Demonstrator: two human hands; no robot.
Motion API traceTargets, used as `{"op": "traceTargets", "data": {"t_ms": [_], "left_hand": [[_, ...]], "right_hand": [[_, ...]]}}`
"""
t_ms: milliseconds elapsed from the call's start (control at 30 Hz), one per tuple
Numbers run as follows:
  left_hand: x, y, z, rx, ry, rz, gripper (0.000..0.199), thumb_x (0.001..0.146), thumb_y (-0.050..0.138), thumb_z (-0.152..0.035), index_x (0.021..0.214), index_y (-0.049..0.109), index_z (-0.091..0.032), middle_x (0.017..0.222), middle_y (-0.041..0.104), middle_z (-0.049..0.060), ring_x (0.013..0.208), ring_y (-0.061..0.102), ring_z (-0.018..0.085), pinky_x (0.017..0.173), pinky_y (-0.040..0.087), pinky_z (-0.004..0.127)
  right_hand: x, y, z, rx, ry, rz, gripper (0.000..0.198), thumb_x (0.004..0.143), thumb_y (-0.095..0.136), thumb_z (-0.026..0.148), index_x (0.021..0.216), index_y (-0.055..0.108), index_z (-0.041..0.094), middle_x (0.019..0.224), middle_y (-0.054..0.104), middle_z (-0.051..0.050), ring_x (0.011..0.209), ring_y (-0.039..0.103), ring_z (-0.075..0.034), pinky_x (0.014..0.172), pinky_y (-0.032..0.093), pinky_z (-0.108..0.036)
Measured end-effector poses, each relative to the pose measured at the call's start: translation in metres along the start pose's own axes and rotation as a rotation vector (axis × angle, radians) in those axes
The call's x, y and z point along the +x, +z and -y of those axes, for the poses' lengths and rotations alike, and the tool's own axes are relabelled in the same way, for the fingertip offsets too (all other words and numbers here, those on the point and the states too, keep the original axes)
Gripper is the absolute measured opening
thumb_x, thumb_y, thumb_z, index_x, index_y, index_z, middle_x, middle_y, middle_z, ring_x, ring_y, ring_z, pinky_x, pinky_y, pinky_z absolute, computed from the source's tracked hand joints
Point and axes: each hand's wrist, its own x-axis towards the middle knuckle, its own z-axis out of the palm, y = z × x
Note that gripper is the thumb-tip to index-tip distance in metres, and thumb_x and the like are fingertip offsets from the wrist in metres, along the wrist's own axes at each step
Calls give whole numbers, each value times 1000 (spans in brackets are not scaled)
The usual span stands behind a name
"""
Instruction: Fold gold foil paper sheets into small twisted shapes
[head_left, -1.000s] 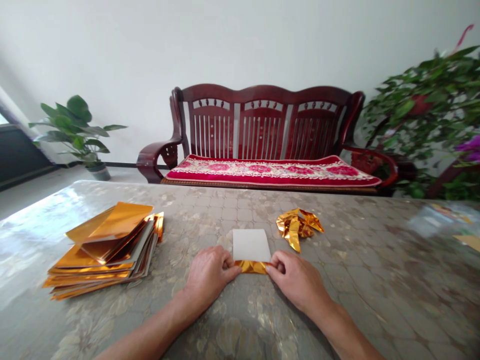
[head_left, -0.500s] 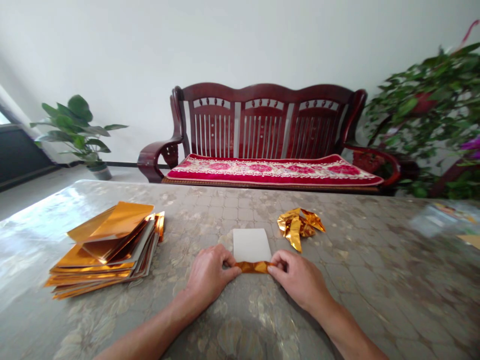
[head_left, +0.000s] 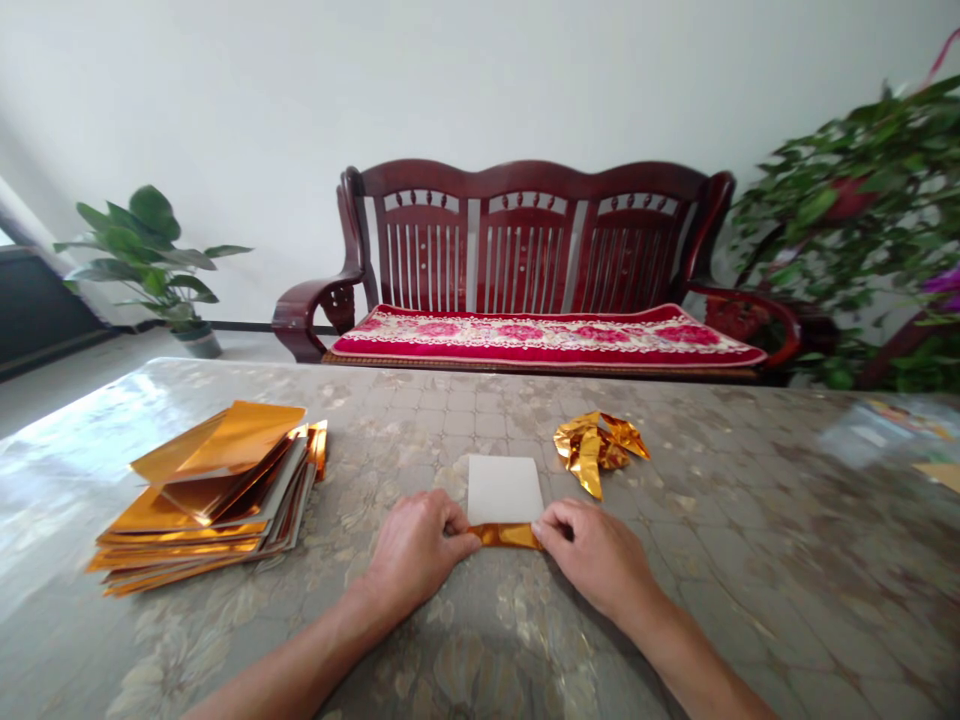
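A sheet of gold foil paper [head_left: 505,490] lies on the table in front of me, its white back facing up. Its near edge is turned over into a narrow gold strip. My left hand [head_left: 421,545] pinches the left end of that strip between thumb and fingers. At the right end, my right hand [head_left: 592,550] pinches it the same way. Just beyond my right hand rests a crumpled or folded gold foil piece [head_left: 600,447]. Off to the left sits a stack of gold foil paper [head_left: 202,510], its upper sheets askew.
The table [head_left: 390,640] wears a patterned, glossy cover. A clear plastic bag [head_left: 885,435] lies at its right side. Past the far edge stands a dark red wooden bench [head_left: 525,240] with a floral red cushion [head_left: 547,335]. Potted plants [head_left: 154,260] flank it.
Both hands keep their pinch on the folded strip, and the right fingertips have shifted very slightly. The whole view has tilted a little; the stack and foil piece stay put.
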Motion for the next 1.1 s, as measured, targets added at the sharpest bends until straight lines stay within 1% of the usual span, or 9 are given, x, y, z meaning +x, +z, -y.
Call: {"op": "traceTargets", "data": {"t_ms": [267, 433, 833, 967, 1100], "left_hand": [[3, 1, -2, 76, 42, -9, 25, 81, 64, -43, 66, 68, -22, 71, 69, -1, 71, 61, 17, 64, 30, 27], [3, 4, -2, 127, 57, -39, 32, 82, 64, -48, 66, 66, -21, 72, 68, 1, 75, 59, 17, 68, 30, 29], [2, 4, -6, 233, 101, -37, 34, 90, 57, -46, 67, 66, -22, 76, 67, 2, 78, 59, 19, 68, 28, 32], [0, 4, -7, 257, 109, -38, 34, 91, 56, -45, 68, 65, -22, 77, 66, 2, 78, 60, 19, 69, 29, 32], [-1, 5, -8, 268, 122, -32, 31, 92, 55, -42, 71, 64, -22, 79, 66, 1, 77, 61, 19, 68, 30, 31]], "right_hand": [[-3, 5, 0, -81, -33, -71, 18, 86, 56, 29, 70, 60, 22, 78, 66, 1, 73, 58, -15, 59, 28, -26], [-2, 7, 0, -102, -45, -83, 18, 88, 56, 28, 71, 60, 22, 77, 66, 1, 74, 59, -15, 60, 29, -26], [-3, 7, -2, -174, -104, -96, 25, 93, 57, 35, 71, 59, 22, 77, 66, 0, 77, 62, -17, 61, 31, -28], [-2, 8, -4, -205, -123, -94, 26, 93, 58, 37, 72, 59, 22, 78, 67, 0, 78, 63, -19, 62, 32, -29], [-3, 8, -5, -184, -133, -121, 27, 92, 59, 39, 71, 60, 22, 77, 67, 0, 76, 63, -18, 61, 31, -29]]}}
